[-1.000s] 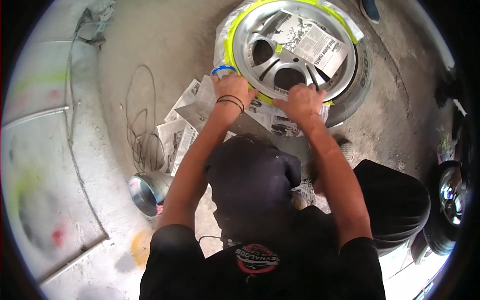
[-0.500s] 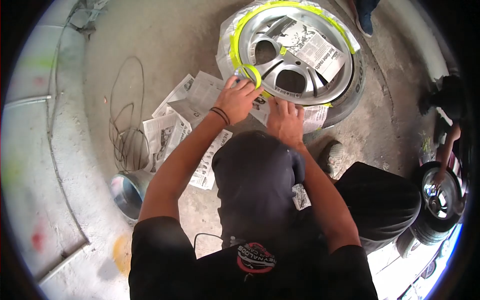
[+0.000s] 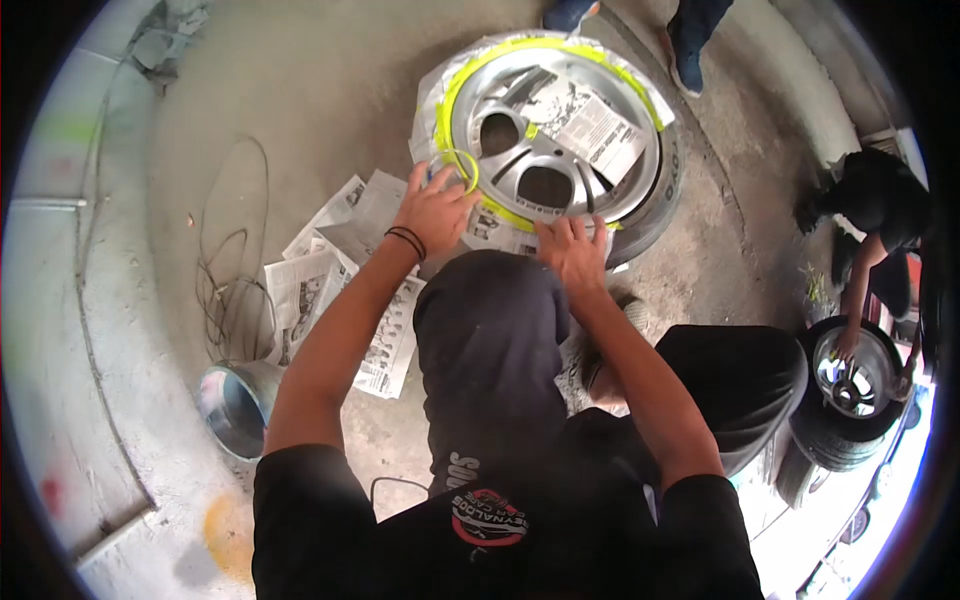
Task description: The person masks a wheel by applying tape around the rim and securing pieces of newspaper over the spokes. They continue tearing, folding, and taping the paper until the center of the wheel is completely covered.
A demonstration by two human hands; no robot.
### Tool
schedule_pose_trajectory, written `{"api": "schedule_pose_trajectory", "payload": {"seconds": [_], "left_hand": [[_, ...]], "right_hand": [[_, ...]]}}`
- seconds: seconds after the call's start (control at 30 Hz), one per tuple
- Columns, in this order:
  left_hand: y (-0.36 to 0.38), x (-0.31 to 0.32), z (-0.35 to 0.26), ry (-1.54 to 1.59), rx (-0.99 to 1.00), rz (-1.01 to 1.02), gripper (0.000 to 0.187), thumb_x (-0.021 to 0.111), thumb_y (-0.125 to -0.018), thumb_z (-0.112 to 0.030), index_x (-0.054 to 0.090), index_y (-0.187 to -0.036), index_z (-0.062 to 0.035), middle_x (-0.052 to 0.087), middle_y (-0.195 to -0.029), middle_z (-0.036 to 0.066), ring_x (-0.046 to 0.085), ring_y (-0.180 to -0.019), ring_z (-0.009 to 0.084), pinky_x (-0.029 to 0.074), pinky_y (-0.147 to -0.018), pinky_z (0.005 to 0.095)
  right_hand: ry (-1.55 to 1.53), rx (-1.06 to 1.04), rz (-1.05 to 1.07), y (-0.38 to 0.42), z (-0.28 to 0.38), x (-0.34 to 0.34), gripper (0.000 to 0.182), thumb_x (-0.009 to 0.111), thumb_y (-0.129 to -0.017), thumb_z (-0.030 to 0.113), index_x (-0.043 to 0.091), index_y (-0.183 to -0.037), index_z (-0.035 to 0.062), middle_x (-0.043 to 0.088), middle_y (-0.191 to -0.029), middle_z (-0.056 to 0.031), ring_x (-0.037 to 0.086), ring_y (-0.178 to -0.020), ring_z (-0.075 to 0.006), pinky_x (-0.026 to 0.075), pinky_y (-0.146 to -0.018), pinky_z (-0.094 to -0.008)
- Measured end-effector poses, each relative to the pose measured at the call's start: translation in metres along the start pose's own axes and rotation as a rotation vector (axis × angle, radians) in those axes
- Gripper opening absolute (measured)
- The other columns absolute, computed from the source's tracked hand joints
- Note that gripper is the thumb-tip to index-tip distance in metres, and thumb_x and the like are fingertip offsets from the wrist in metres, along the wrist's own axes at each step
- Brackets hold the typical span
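A silver spoked wheel rim (image 3: 640, 180) lies flat on the floor in its black tyre (image 3: 655, 215). Bright yellow-green masking tape (image 3: 520, 46) runs round the rim's edge, over newspaper and a pale covering. My left hand (image 3: 436, 215), with dark bands at the wrist, grips a yellow-green tape roll (image 3: 474, 172) at the rim's near left edge. My right hand (image 3: 573, 252) rests its outstretched fingertips on the taped near edge of the rim; its thumb is hidden. Printed newspaper (image 3: 605, 137) covers part of the spokes.
Loose newspaper sheets (image 3: 300, 285) lie on the left, near a coiled cable (image 3: 235, 290) and a bucket (image 3: 232, 408). A person's shoe (image 3: 687, 62) is beyond the wheel. At the right another person (image 3: 880, 215) reaches to a second wheel (image 3: 850, 375). A wall (image 3: 50, 330) borders the left.
The view has shifted, so the wheel appears lower and further left. My left hand and the tape roll have moved away from my right hand, which stays at the rim's near edge.
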State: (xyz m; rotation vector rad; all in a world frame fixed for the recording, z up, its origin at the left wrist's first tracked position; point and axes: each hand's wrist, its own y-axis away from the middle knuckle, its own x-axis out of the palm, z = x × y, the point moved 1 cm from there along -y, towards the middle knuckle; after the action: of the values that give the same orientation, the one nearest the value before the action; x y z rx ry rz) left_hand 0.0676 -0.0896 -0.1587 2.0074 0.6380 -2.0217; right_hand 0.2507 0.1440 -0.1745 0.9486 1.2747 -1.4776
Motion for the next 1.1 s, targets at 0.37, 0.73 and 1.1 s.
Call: {"api": "schedule_pose_trajectory", "payload": {"seconds": [0.37, 0.73, 1.1], "left_hand": [[0.096, -0.055, 0.137, -0.175, -0.973, 0.737, 0.047, 0.055, -0.105, -0.035, 0.082, -0.130, -0.0048, 0.071, -0.149, 0.022, 0.069, -0.140, 0.0401, 0.055, -0.116, 0.0527], [0.043, 0.119, -0.056, 0.664, -1.584, -0.694, 0.066, 0.053, -0.116, -0.045, 0.062, -0.149, 0.0116, 0.065, -0.148, 0.038, 0.065, -0.137, 0.0503, 0.049, -0.119, 0.0521], [-0.064, 0.137, -0.201, 1.141, -1.530, -1.369, 0.069, 0.058, -0.116, -0.019, 0.030, -0.174, 0.0054, 0.049, -0.164, 0.023, 0.053, -0.145, 0.0309, 0.040, -0.125, 0.0433]], "right_hand": [[-0.252, 0.532, 0.333, -0.074, -0.113, 0.010, 0.056, 0.057, -0.107, 0.041, 0.064, -0.139, -0.0042, 0.077, -0.127, -0.0315, 0.072, -0.130, -0.0388, 0.045, -0.117, -0.0624], [-0.020, 0.574, 0.426, -0.094, -0.112, 0.023, 0.092, 0.075, -0.096, 0.061, 0.050, -0.152, -0.0072, 0.071, -0.143, -0.0273, 0.070, -0.133, -0.0407, 0.043, -0.119, -0.0577], [-0.265, 0.642, 0.442, -0.099, -0.118, 0.039, 0.064, 0.080, -0.089, 0.052, 0.072, -0.118, -0.0039, 0.079, -0.114, -0.0320, 0.075, -0.112, -0.0521, 0.056, -0.103, -0.0569]]}}
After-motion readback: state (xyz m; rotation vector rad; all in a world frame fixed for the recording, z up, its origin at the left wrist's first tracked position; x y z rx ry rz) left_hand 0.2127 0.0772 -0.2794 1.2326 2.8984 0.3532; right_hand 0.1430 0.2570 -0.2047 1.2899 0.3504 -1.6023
